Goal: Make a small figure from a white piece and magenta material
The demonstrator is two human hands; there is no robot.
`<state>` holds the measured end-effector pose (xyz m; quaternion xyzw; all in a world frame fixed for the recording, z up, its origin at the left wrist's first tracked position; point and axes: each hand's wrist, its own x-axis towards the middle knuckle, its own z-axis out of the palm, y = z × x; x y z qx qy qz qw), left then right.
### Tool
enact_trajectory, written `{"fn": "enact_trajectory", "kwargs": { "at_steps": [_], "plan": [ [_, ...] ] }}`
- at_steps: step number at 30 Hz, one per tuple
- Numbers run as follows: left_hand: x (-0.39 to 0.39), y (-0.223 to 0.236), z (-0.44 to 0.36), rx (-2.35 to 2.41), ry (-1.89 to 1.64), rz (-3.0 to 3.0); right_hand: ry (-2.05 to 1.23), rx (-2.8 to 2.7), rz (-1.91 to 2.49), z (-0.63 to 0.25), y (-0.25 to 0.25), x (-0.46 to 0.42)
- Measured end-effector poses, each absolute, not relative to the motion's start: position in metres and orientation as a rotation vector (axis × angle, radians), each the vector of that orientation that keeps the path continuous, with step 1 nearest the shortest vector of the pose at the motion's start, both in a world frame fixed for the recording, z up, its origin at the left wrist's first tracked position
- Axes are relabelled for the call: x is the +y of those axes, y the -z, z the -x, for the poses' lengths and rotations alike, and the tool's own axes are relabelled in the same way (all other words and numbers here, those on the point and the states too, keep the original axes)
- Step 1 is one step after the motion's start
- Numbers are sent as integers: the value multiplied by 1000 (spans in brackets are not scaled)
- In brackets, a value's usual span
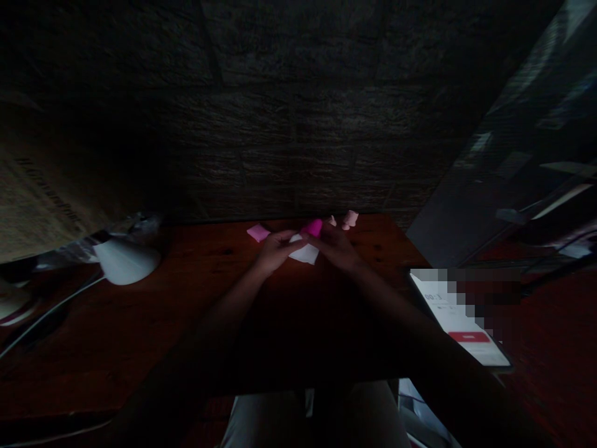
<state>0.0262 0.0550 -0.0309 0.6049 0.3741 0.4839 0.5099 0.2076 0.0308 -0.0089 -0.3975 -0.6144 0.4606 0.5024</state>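
Note:
In the head view, my left hand [276, 250] and my right hand [339, 249] come together near the back of the wooden table. Between their fingertips is a small, bright magenta piece [312, 228] with a rounded top. Both hands are closed on it; the dark hides the exact finger grip. Just below it, a white sheet [306, 252] shows between the hands. A flat pink piece [258, 233] lies left of my left hand. Beyond my right hand sits a pale pink lump [351, 218], with a smaller pale bit [332, 220] beside it.
The wooden table [196, 298] backs onto a dark block wall [289, 124]. At left are a white cone-shaped object [125, 261] with a cable and a cardboard box [56, 180]. A lit tablet or phone [466, 336] lies at the right edge, near a grey panel [466, 180].

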Motion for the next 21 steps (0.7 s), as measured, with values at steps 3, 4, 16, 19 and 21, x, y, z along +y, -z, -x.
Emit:
{"fn": "enact_trajectory", "kwargs": {
  "at_steps": [3, 4, 16, 19, 21],
  "plan": [
    [53, 30, -26, 898, -1136, -1474, -1175, -1429, 982, -206, 8, 30],
    [53, 29, -25, 907, -1136, -1464, -1226, -1369, 968, -205, 8, 30],
    [56, 24, -27, 813, -1196, -1103, -1521, -858, 1048, -210, 5, 39],
    [57, 21, -26, 792, -1254, -1037, -1379, -1009, 1128, -209, 13, 38],
    [57, 19, -25, 782, -1281, -1047, -1326, -1058, 1154, -208, 16, 38]
  ]
}}
